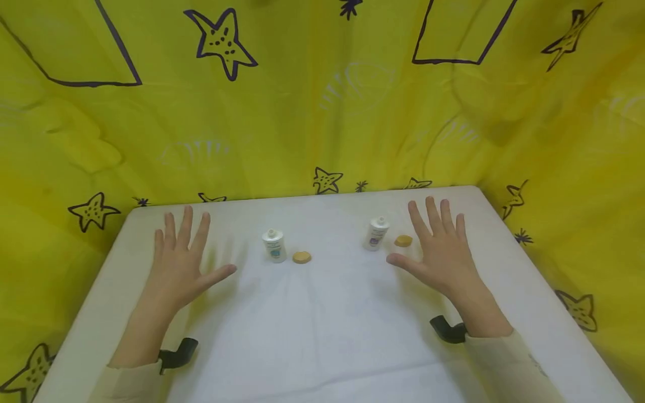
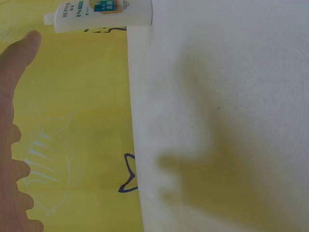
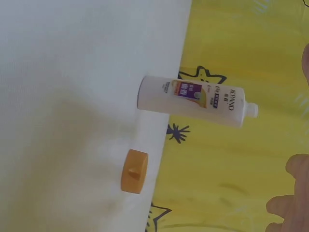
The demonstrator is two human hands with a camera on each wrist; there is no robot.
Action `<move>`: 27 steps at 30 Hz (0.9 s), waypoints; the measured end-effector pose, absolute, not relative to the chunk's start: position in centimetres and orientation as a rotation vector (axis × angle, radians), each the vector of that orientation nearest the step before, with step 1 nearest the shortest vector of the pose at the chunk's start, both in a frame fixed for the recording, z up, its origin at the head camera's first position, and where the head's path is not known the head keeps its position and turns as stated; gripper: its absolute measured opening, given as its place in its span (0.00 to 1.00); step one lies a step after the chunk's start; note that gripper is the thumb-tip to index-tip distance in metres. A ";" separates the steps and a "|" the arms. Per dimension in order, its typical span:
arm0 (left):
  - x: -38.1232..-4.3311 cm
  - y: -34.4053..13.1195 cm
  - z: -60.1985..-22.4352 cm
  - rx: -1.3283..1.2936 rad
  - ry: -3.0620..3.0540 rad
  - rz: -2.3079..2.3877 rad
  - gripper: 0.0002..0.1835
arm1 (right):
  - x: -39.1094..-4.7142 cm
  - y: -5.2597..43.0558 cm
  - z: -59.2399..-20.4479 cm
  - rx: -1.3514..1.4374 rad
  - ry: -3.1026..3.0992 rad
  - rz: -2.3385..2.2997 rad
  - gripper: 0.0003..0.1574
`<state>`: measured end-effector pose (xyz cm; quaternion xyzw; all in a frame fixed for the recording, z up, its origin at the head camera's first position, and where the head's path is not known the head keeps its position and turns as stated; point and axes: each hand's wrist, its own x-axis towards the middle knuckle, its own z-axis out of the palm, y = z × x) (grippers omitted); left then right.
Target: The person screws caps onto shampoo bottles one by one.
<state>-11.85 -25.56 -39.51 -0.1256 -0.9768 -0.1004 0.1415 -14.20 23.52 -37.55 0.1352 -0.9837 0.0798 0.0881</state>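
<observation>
Two white bottles stand upright and uncapped on the white table. The left bottle [image 1: 274, 246] has a teal label patch, and an orange-yellow cap [image 1: 302, 257] lies just to its right. A purple patch marks the right bottle [image 1: 375, 234], whose orange-yellow cap [image 1: 403, 240] sits at its right side. My left hand [image 1: 178, 268], fingers spread and straight, hovers left of the teal-labelled bottle and holds nothing. Spread the same way, my right hand [image 1: 443, 254] is over the table right of the purple-labelled bottle and its cap, holding nothing.
A yellow curtain [image 1: 282, 123] with starfish drawings hangs behind the table and along both sides. The white cloth on the table [image 1: 322, 324] shows a crease near the front. Each wrist wears a black strap mount.
</observation>
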 end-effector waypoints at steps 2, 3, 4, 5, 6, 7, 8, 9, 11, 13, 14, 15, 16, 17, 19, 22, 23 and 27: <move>-11.8 -25.5 -39.6 -0.361 -2.825 -0.298 0.62 | -14.3 23.4 -37.6 0.405 -2.930 0.242 0.70; -11.8 -25.4 -39.6 -0.360 -2.826 -0.299 0.62 | -14.3 23.4 -37.6 0.406 -2.930 0.245 0.70; -11.8 -25.3 -39.6 -0.359 -2.828 -0.303 0.62 | -14.3 23.3 -37.7 0.406 -2.933 0.252 0.70; -11.8 -25.2 -39.6 -0.359 -2.830 -0.307 0.61 | -14.4 23.3 -37.8 0.409 -2.932 0.257 0.70; -11.9 -25.0 -39.5 -0.360 -2.831 -0.308 0.61 | -14.4 23.3 -37.8 0.408 -2.932 0.262 0.70; -11.9 -24.9 -39.5 -0.365 -2.829 -0.313 0.61 | -14.4 23.3 -37.9 0.409 -2.931 0.275 0.70; -11.9 -24.7 -39.4 -0.371 -2.825 -0.316 0.61 | -14.5 23.3 -37.9 0.410 -2.930 0.286 0.70; -12.0 -24.5 -39.4 -0.380 -2.820 -0.321 0.61 | -14.5 23.4 -37.9 0.411 -2.929 0.304 0.69; -12.1 -24.1 -39.3 -0.399 -2.813 -0.340 0.61 | -14.6 23.4 -38.0 0.414 -2.929 0.342 0.69; -12.1 -23.6 -39.3 -0.417 -2.804 -0.378 0.61 | -14.7 23.5 -38.0 0.422 -2.932 0.395 0.69; -12.1 -23.3 -39.2 -0.424 -2.801 -0.393 0.60 | -14.9 23.6 -38.1 0.428 -2.935 0.422 0.70; -12.2 -22.9 -39.2 -0.432 -2.797 -0.407 0.60 | -15.0 23.6 -38.2 0.433 -2.939 0.451 0.70; -12.2 -22.5 -39.1 -0.442 -2.790 -0.428 0.60 | -15.1 23.7 -38.2 0.434 -2.947 0.473 0.70; -12.3 -22.1 -39.1 -0.453 -2.779 -0.449 0.60 | -15.3 23.8 -38.3 0.437 -2.953 0.496 0.70; -12.5 -21.0 -38.9 -0.485 -2.754 -0.487 0.60 | -15.7 24.0 -38.5 0.441 -2.963 0.545 0.70; -12.8 -19.2 -38.5 -0.546 -2.704 -0.541 0.59 | -16.5 24.1 -38.8 0.437 -2.986 0.598 0.69; -13.0 -18.6 -38.4 -0.566 -2.689 -0.557 0.59 | -16.8 24.2 -38.9 0.439 -2.993 0.612 0.68; -13.5 -16.2 -38.1 -0.638 -2.644 -0.615 0.57 | -17.6 24.0 -38.8 0.441 -3.039 0.676 0.67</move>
